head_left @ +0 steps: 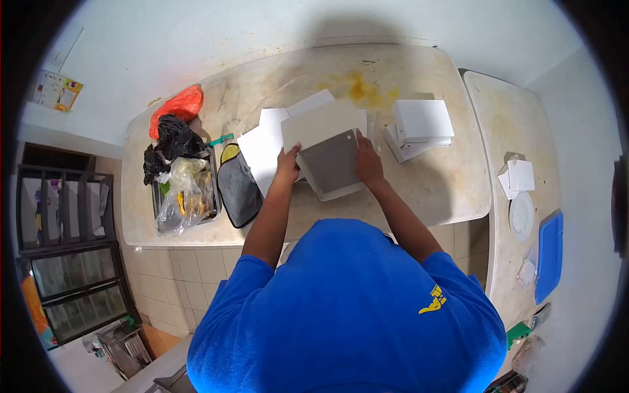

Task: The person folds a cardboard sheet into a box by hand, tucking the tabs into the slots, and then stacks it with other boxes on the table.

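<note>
A cardboard box [331,165] with a grey inside and a pale raised flap is held over the table in front of me. My left hand [289,164] grips its left side, and my right hand [368,162] grips the right side near the upper corner. The fingers are partly hidden behind the cardboard. Several flat white cardboard pieces [259,148] lie under and to the left of the box. To the right, a stack of folded white boxes [424,122] rests on the tabletop.
On the left stand a tray [215,177] with plastic bags, a black bag [175,139], a red bag [180,108] and a grey-and-yellow pouch [238,187]. A green-handled tool [221,139] lies nearby. A second table [498,98] at right holds a blue tray [549,255] and white lid [521,216].
</note>
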`<state>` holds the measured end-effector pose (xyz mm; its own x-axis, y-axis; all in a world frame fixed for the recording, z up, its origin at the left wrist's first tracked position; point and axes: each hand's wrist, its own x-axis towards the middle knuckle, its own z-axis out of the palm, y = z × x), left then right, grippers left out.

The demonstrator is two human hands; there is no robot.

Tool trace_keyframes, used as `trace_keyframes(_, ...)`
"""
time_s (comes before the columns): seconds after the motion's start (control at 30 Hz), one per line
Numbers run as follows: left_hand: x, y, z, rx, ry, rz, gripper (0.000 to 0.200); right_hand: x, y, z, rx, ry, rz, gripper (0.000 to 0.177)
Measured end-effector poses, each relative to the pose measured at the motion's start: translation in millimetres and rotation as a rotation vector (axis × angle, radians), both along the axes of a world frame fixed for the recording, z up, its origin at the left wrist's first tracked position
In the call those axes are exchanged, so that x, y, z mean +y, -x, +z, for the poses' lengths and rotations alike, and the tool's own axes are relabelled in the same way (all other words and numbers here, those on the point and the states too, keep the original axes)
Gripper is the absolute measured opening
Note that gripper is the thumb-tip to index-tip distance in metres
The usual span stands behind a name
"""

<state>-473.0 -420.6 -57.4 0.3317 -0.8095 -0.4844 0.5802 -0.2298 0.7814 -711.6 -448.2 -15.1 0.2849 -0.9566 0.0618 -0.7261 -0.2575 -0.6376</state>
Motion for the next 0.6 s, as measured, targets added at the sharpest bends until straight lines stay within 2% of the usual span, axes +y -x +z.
trace_keyframes(0.1,-1,5,-27,-0.363,-0.047,0.035,0.035,14,-12,-8,0.125,-0.027,0.075,0.066)
trace_keyframes(0.2,6,10,-28,-0.335,0.054,0.077,0.033,25,-15,-29,0.175,0.060,0.102,0.063)
trace_keyframes(0.3,18,-4,-22,-0.132,0.040,-0.161,0.031,35,-5,-23,0.332,0.106,0.098,0.056)
trace_keyframes(0.4,25,-11,-24,-0.190,0.005,-0.285,0.026,42,5,-26,0.373,0.199,0.097,0.046)
trace_keyframes(0.5,33,-11,-31,-0.352,-0.068,-0.387,0.025,45,14,-27,0.361,0.179,0.156,0.046)
trace_keyframes(0.6,46,8,1,-0.500,-0.162,-0.430,0.024,43,22,-29,0.158,0.045,0.110,0.045)
